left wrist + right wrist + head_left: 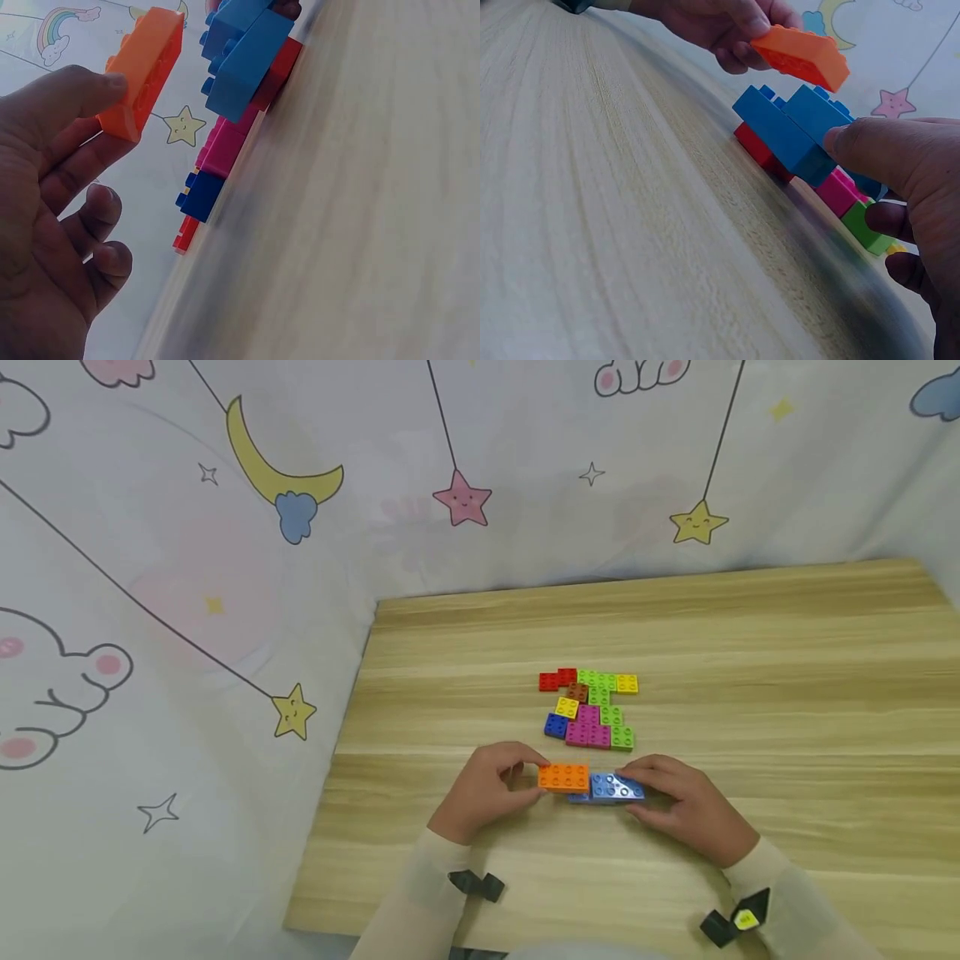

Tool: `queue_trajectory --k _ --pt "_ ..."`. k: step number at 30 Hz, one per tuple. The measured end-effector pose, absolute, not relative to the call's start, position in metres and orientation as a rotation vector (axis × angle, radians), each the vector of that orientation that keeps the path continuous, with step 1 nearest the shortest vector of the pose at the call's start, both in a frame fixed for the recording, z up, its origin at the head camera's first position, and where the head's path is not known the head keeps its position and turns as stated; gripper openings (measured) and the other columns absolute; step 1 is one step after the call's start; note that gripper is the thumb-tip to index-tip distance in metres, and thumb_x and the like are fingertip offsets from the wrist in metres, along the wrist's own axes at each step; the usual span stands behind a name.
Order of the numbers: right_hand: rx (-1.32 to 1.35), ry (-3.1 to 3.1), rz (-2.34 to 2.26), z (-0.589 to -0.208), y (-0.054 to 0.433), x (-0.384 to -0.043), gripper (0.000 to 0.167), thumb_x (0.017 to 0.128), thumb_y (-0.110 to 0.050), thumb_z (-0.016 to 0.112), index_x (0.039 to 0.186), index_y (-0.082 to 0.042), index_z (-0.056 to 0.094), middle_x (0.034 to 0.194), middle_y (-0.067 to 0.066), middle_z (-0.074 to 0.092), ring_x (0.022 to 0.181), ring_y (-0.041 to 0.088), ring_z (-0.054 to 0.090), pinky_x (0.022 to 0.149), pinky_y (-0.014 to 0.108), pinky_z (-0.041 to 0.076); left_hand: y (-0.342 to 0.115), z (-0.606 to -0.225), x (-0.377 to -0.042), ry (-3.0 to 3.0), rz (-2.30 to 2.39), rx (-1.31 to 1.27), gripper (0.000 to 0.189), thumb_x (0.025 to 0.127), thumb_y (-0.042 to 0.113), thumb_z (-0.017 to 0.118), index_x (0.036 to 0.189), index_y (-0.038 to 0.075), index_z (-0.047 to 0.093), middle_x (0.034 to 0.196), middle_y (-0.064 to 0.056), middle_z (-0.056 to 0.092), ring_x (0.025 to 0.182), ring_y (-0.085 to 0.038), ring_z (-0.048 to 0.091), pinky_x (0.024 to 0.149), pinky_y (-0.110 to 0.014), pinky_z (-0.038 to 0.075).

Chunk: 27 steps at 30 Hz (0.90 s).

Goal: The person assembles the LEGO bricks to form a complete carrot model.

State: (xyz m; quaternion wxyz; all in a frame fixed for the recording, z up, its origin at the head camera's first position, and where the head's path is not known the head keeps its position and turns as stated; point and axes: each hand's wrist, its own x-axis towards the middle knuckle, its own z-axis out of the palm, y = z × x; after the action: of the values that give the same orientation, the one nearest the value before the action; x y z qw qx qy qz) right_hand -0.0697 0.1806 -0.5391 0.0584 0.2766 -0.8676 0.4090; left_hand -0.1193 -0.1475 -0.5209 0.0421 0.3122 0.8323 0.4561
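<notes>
My left hand pinches an orange building brick between thumb and fingers. In the right wrist view this brick is held apart from and above a small stack, tilted. Two blue bricks make up the stack's upper part: a top one set offset over a lower one. Beneath them a red brick rests at table level. My right hand grips the stack's right end, its thumb against the blue. Some of its fingers are hidden behind the stack in the right wrist view.
Beyond the hands, a flat layout of red, green, yellow, brown, magenta and dark blue bricks lies on the wooden table. A white curtain with cartoon prints hangs behind and to the left of the table. Both wrists carry black straps.
</notes>
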Motion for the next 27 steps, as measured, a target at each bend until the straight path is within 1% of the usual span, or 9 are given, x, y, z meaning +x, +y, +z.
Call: queue_trajectory --k 4,7,9,11,14,15,23,27 --pt "0.829 -2.640 1.241 -0.5388 0.1810 -0.0699 0.057 0.076 -0.009 0.093 0.127 -0.025 0.074 0.123 -0.011 0.066 0.110 0.010 0.065 0.097 0.011 0.047 -0.1475 -0.5200 -0.1155 2.546 1.369 0.979 0.029 0.084 0.020 0.085 0.111 0.027 0.077 0.092 0.000 0.067 0.075 -0.018 0.054 0.063 -0.025 0.044" --pt "0.828 -2.646 1.232 -0.5392 0.1810 -0.0700 0.057 0.076 -0.009 0.093 0.127 -0.025 0.074 0.123 -0.010 0.066 0.110 0.010 0.065 0.097 0.012 0.047 -0.1470 -0.5198 -0.1142 2.549 1.342 0.993 0.031 0.085 0.020 0.085 0.113 0.029 0.077 0.097 0.008 0.069 0.078 -0.018 0.056 0.066 -0.025 0.046" --pt "0.830 -2.648 1.228 -0.5395 0.1806 -0.0700 0.056 0.077 -0.009 0.093 0.127 -0.026 0.074 0.123 -0.011 0.066 0.110 0.010 0.065 0.097 0.012 0.047 -0.1467 -0.5203 -0.1138 2.541 1.330 0.995 0.031 0.085 0.020 0.084 0.114 0.029 0.077 0.103 0.015 0.071 0.084 -0.015 0.060 0.071 -0.024 0.050" --pt "0.835 -2.645 1.224 -0.5393 0.1803 -0.0698 0.056 0.077 -0.009 0.093 0.127 -0.026 0.074 0.123 -0.010 0.067 0.111 0.010 0.065 0.097 0.012 0.047 -0.1463 -0.5209 -0.1136 2.528 1.328 0.997 0.031 0.086 0.019 0.084 0.115 0.029 0.078 0.108 0.019 0.070 0.091 -0.012 0.063 0.078 -0.024 0.054" --pt "0.837 -2.649 1.214 -0.5385 0.1799 -0.0694 0.055 0.078 -0.009 0.092 0.127 -0.026 0.074 0.123 -0.010 0.067 0.110 0.011 0.065 0.097 0.012 0.047 -0.1455 -0.5213 -0.1133 2.505 1.342 1.002 0.030 0.086 0.016 0.083 0.114 0.028 0.080 0.111 0.019 0.070 0.100 -0.008 0.065 0.086 -0.026 0.056" --pt "0.837 -2.652 1.206 -0.5384 0.1799 -0.0694 0.055 0.078 -0.010 0.092 0.127 -0.026 0.074 0.123 -0.010 0.068 0.110 0.011 0.065 0.097 0.013 0.047 -0.1451 -0.5214 -0.1132 2.503 1.343 1.005 0.030 0.086 0.015 0.083 0.114 0.028 0.080 0.111 0.018 0.070 0.100 -0.007 0.064 0.086 -0.026 0.056" --pt "0.825 -2.685 1.157 -0.5370 0.1799 -0.0695 0.053 0.080 -0.013 0.091 0.127 -0.028 0.073 0.122 -0.013 0.068 0.110 0.009 0.065 0.096 0.015 0.049 -0.1422 -0.5201 -0.1127 2.552 1.279 1.025 0.026 0.088 0.016 0.082 0.113 0.026 0.081 0.112 0.016 0.069 0.103 -0.004 0.063 0.088 -0.023 0.055" --pt "0.834 -2.677 1.163 -0.5375 0.1803 -0.0699 0.053 0.080 -0.012 0.091 0.127 -0.028 0.073 0.122 -0.013 0.069 0.110 0.010 0.064 0.097 0.014 0.048 -0.1418 -0.5190 -0.1129 2.566 1.254 1.039 0.025 0.088 0.016 0.082 0.111 0.025 0.081 0.111 0.016 0.069 0.102 -0.003 0.062 0.087 -0.022 0.055"
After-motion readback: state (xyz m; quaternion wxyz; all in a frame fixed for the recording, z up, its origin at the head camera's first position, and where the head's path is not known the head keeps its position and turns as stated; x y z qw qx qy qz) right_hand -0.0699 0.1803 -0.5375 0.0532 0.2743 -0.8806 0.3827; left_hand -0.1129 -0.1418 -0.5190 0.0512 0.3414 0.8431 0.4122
